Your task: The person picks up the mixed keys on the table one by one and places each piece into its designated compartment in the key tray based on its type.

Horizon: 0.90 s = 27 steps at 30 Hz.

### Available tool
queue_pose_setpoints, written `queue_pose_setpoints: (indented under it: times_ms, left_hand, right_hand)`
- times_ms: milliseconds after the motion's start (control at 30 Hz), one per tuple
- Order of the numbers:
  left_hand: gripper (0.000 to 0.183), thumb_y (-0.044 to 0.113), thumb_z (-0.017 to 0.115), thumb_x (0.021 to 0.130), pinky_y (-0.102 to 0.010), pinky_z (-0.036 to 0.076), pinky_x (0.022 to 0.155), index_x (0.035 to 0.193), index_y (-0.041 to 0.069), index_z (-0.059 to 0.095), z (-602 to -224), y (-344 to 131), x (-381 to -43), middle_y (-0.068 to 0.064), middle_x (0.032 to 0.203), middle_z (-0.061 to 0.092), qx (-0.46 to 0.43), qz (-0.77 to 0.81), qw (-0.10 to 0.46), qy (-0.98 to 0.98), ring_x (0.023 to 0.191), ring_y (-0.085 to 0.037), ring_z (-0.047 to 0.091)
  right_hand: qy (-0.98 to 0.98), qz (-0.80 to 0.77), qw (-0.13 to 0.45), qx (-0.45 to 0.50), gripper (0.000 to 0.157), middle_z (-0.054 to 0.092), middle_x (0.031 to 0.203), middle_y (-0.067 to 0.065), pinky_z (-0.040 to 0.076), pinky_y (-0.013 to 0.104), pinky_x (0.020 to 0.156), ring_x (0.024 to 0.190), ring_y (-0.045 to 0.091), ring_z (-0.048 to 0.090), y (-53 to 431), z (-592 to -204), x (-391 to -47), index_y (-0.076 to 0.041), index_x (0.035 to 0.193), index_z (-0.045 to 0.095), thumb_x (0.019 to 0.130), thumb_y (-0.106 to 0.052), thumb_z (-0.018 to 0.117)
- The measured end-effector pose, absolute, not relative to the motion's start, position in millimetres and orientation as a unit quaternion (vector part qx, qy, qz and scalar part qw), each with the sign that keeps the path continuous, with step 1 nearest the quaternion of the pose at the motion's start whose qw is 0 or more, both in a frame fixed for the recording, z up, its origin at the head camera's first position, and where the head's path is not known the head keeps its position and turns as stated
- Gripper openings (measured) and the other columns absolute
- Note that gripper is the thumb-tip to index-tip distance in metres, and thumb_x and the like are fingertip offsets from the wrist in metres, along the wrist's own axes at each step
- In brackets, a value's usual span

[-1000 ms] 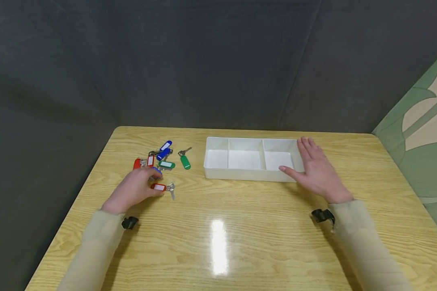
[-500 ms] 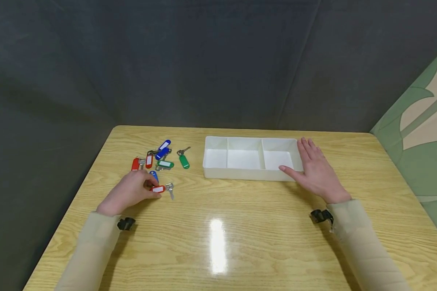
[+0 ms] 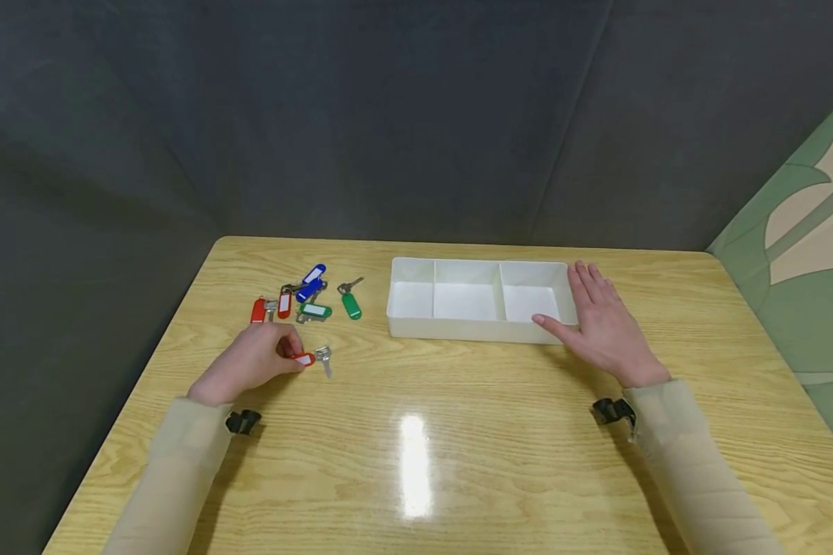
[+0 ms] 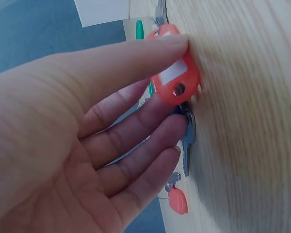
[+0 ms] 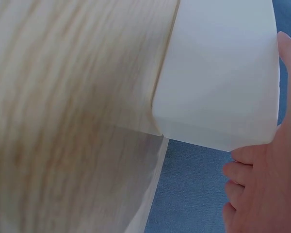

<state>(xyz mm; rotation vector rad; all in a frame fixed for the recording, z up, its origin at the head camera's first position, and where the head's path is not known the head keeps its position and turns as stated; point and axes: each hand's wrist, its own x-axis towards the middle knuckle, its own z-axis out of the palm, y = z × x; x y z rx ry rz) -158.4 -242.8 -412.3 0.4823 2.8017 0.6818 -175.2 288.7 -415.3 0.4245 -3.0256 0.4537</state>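
Note:
My left hand pinches a red key tag between thumb and fingers, low over the table. A silver key hangs from the tag's far end. Behind the fingers a bit of a blue tag shows beside another key; the rest of it is hidden. My right hand rests with straight fingers on the right end of a white tray that has three compartments, its thumb over the front rim.
Past my left hand lie red key tags, blue key tags, a white-labelled green key tag and a plain green key tag, with keys. The table's back edge meets a dark curtain.
My left hand has drawn slightly toward me, then closed its thumb and fingers on the red key tag. The blue tag near it is now hidden by the hand. My right hand stays on the tray.

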Motion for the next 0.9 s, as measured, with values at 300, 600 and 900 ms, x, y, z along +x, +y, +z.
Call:
queue_pose_setpoints:
  times_ms: [300,600,900]
  left_hand:
    - [0.005,0.01,0.081,0.088,-0.033,0.048,0.068,0.087,0.011,0.077,-413.7,-242.1,-159.8,0.007,0.077,0.065,0.171,0.237,0.111,0.95,0.071,-0.015,0.055]
    - [0.004,0.01,0.082,0.088,-0.032,0.051,0.066,0.092,0.01,0.08,-408.0,-240.2,-163.7,0.005,0.084,0.071,0.183,0.246,0.084,0.948,0.071,-0.015,0.056]
    - [0.005,0.013,0.085,0.085,-0.032,0.055,0.069,0.087,0.014,0.08,-409.6,-240.3,-167.7,0.007,0.081,0.07,0.164,0.31,0.078,0.933,0.073,-0.013,0.063]
  right_hand:
    - [-0.979,0.145,0.028,0.137,0.104,0.006,0.165,0.027,0.0,0.051,0.121,0.153,0.038,-0.001,288.5,-416.5,-175.1,0.007,0.159,0.008,0.097,-0.064,0.054]
    - [-0.98,0.138,0.033,0.136,0.106,0.007,0.165,0.028,0.001,0.051,0.121,0.153,0.039,0.001,290.6,-417.4,-176.5,0.008,0.159,0.009,0.096,-0.065,0.054]
    - [-0.98,0.142,0.031,0.139,0.106,0.008,0.165,0.029,0.001,0.052,0.121,0.153,0.039,0.0,289.7,-418.1,-177.0,0.008,0.159,0.009,0.096,-0.065,0.055]
